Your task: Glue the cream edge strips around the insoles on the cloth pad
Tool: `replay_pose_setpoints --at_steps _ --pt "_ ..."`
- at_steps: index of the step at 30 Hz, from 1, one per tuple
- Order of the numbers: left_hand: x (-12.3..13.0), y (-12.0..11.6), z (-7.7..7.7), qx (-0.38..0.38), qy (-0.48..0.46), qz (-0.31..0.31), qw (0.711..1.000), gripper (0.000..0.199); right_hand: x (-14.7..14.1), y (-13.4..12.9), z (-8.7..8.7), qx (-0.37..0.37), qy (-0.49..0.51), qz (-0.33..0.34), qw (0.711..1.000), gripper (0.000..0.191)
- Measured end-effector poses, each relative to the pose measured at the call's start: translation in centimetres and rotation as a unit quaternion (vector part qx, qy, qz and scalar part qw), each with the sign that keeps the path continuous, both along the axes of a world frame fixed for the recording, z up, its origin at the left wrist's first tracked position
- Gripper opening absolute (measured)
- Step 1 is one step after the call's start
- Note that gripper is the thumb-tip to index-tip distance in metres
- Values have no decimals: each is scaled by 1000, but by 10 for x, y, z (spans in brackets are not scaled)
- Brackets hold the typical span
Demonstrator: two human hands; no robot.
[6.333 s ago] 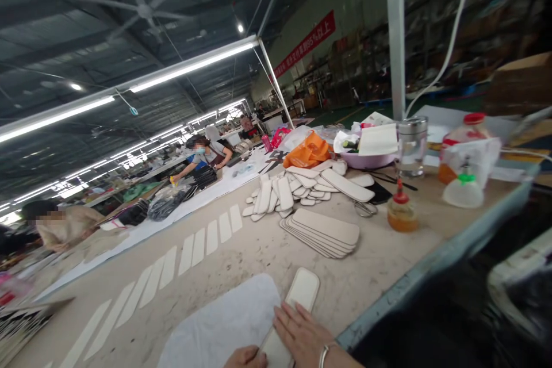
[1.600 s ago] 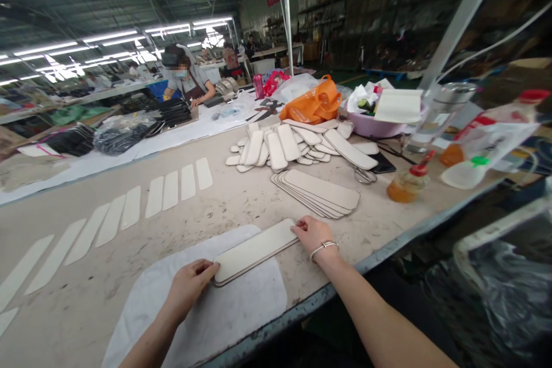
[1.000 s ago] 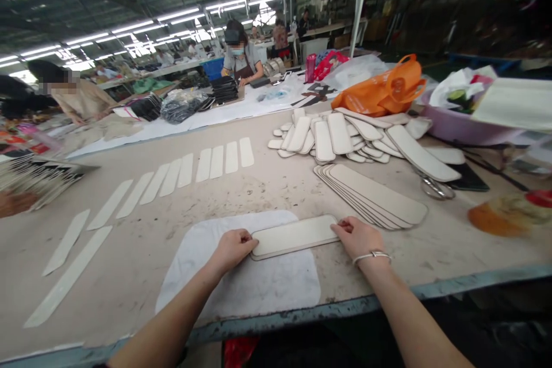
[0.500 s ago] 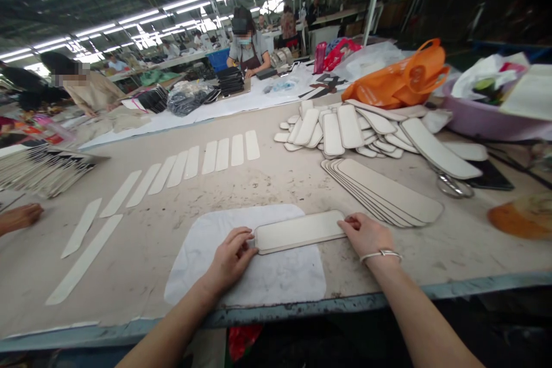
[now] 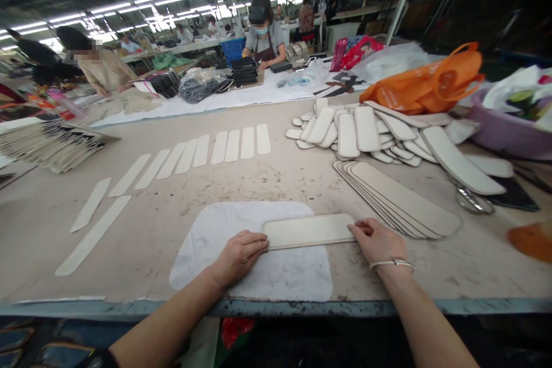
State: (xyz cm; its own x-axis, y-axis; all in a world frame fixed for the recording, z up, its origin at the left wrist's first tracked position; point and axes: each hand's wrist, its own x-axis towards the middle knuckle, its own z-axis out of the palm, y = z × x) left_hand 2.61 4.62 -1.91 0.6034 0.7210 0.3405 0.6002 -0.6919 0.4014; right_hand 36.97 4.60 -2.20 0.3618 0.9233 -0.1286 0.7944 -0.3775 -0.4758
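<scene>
A long off-white strip with rounded corners and a darker edge [image 5: 308, 231] lies over a white sheet [image 5: 207, 241] near the table's front. At its left end, my left hand [image 5: 244, 253] has its fingers closed on the edge. My right hand [image 5: 377, 238], with a bracelet at the wrist, pinches the right end between thumb and fingers. Just beyond the right hand, several larger beige panels [image 5: 401, 201] lie fanned out. Thin white strips [image 5: 200, 150] form a slanting row on the left, with a longer strip [image 5: 92, 236] at the near end.
A heap of padded off-white pieces [image 5: 347, 132] stands at the back right, by an orange bag [image 5: 422, 86] and a purple basin [image 5: 495, 121]. Scissors [image 5: 474, 201] lie beside it. Stacked pieces [image 5: 52, 141] are at far left. A co-worker [image 5: 264, 40] sits across the table.
The upper strip, offset from the piece beneath before, now lies nearly flush with it. My left fingers have closed onto its left end. Another person's hand at the left edge is gone; the view has shifted.
</scene>
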Motion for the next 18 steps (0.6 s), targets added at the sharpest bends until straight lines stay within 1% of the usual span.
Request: replay_pose_setpoints --at_steps 5,12,18 --pt "0 0 0 -1 1 -4 1000 23 -1 0 2 -2 2 -2 1000 21" --pt "-4 4 -9 14 6 -16 1000 23 -4 1 4 7 25 -18 999 17" --pt "-4 3 -7 7 11 -10 1000 23 -5 1 8 -1 35 -29 999 14"
